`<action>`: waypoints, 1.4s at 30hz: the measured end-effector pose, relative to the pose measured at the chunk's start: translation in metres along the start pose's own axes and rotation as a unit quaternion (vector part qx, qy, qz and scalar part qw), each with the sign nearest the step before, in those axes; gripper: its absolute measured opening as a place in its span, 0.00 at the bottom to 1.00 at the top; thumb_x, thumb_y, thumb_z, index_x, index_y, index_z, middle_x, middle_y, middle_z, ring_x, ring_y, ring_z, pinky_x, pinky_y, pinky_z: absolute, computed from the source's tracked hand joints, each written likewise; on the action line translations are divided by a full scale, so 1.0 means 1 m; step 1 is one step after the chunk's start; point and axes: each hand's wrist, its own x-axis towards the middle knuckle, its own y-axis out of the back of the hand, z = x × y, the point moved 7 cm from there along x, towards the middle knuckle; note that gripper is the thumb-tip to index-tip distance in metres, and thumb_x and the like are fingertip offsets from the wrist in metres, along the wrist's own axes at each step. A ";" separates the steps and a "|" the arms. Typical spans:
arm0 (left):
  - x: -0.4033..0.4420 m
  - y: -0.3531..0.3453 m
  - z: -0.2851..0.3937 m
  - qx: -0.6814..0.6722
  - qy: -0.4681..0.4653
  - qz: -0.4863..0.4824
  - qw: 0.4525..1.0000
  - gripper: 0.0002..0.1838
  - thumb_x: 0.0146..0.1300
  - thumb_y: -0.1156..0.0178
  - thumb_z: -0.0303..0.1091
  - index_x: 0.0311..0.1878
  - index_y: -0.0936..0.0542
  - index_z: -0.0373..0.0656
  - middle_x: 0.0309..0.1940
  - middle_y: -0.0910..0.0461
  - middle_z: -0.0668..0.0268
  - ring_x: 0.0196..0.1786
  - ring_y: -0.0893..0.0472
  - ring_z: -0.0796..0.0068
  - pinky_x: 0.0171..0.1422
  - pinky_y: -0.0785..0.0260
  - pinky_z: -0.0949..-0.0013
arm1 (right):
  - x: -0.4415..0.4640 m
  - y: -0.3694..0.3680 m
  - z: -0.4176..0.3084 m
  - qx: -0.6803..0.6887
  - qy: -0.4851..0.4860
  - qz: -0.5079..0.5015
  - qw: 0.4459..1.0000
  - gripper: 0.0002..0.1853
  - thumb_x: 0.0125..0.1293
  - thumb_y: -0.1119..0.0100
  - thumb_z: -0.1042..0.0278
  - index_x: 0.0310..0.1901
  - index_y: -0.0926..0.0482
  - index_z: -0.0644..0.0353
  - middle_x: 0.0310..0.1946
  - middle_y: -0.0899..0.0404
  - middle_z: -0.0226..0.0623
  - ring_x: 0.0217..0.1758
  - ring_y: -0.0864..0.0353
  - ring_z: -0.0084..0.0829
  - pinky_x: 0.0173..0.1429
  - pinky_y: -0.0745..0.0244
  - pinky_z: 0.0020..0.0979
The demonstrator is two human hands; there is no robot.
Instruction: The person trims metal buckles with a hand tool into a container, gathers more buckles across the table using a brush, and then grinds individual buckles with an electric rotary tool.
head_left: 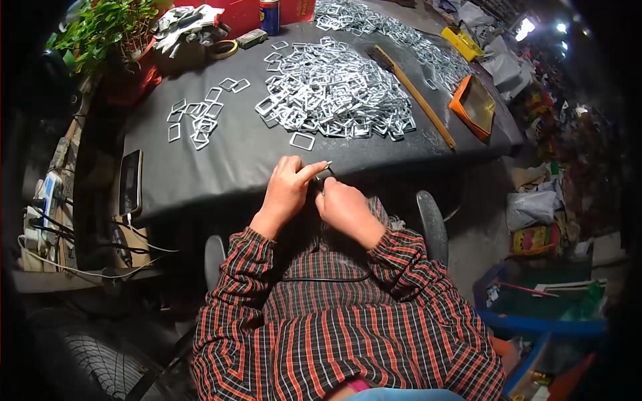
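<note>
My left hand [286, 190] is in front of the table edge, its thumb and forefinger pinching a small bright metal piece [328, 164]. Most of that piece is hidden, so its full shape does not show. Close beside it, my right hand [349, 210] is closed in a fist around something dark, mostly covered by the fingers. Just beyond both hands, one rectangular metal ring [291, 140] lies flat on the black table cover [227, 170]. Behind it rises a big heap of similar rings [338, 90], and a smaller loose group [204, 123] is spread to the left.
A wooden-handled brush [421, 100] and an orange tray [473, 107] lie on the right. At the left edge is a phone [131, 184] with a cable. A spray can [269, 17], gloves [187, 27] and a plant [100, 33] stand behind. Chair armrests [433, 227] flank me.
</note>
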 end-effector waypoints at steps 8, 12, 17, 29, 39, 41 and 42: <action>0.017 0.044 -0.018 0.086 0.012 0.162 0.983 0.18 0.51 0.38 0.22 0.47 0.16 0.47 0.35 0.21 0.62 0.42 0.24 0.57 0.47 0.31 0.58 | -0.016 0.016 0.038 0.050 -0.042 0.025 0.998 0.17 0.69 0.44 0.58 0.34 0.27 0.69 0.26 0.19 0.58 0.31 0.18 0.59 0.38 0.22 0.53; 0.046 0.048 -0.011 0.179 -0.013 0.237 0.955 0.13 0.50 0.37 0.25 0.41 0.16 0.45 0.34 0.22 0.62 0.42 0.24 0.55 0.49 0.31 0.55 | -0.026 0.016 0.037 0.081 -0.062 0.036 0.994 0.18 0.69 0.44 0.57 0.33 0.28 0.68 0.24 0.21 0.60 0.32 0.20 0.62 0.37 0.24 0.55; 0.057 0.005 -0.043 0.140 0.098 0.032 0.985 0.04 0.57 0.37 0.28 0.36 0.18 0.42 0.33 0.24 0.59 0.44 0.24 0.51 0.50 0.31 0.54 | -0.024 0.020 0.032 0.088 -0.046 0.021 0.995 0.18 0.69 0.43 0.58 0.34 0.28 0.69 0.26 0.20 0.60 0.32 0.19 0.61 0.37 0.24 0.55; 0.015 -0.011 0.004 -0.033 -0.011 0.078 0.996 0.16 0.55 0.36 0.21 0.48 0.19 0.46 0.32 0.24 0.62 0.39 0.24 0.56 0.44 0.28 0.58 | -0.023 0.016 0.037 0.104 -0.059 0.018 0.993 0.18 0.69 0.43 0.58 0.33 0.28 0.68 0.27 0.21 0.62 0.33 0.20 0.62 0.37 0.25 0.55; 0.006 -0.005 0.012 0.004 -0.049 0.024 0.999 0.25 0.51 0.36 0.20 0.55 0.18 0.52 0.31 0.26 0.64 0.37 0.26 0.60 0.43 0.29 0.60 | -0.004 0.016 0.027 0.073 -0.051 0.009 0.996 0.18 0.69 0.45 0.57 0.36 0.26 0.69 0.27 0.19 0.58 0.33 0.17 0.58 0.39 0.22 0.53; 0.005 -0.005 0.013 0.022 -0.047 0.021 0.998 0.24 0.52 0.38 0.22 0.54 0.18 0.54 0.31 0.27 0.65 0.37 0.26 0.61 0.43 0.30 0.61 | -0.002 0.011 0.028 0.061 -0.048 0.014 0.997 0.18 0.69 0.45 0.57 0.36 0.26 0.69 0.27 0.19 0.58 0.33 0.17 0.58 0.39 0.22 0.53; 0.005 -0.006 0.013 0.031 -0.047 0.020 0.998 0.23 0.53 0.38 0.23 0.54 0.17 0.55 0.31 0.27 0.66 0.38 0.26 0.61 0.44 0.30 0.61 | -0.001 0.010 0.029 0.054 -0.047 0.017 0.997 0.18 0.69 0.45 0.57 0.36 0.26 0.69 0.27 0.19 0.58 0.33 0.17 0.58 0.39 0.22 0.53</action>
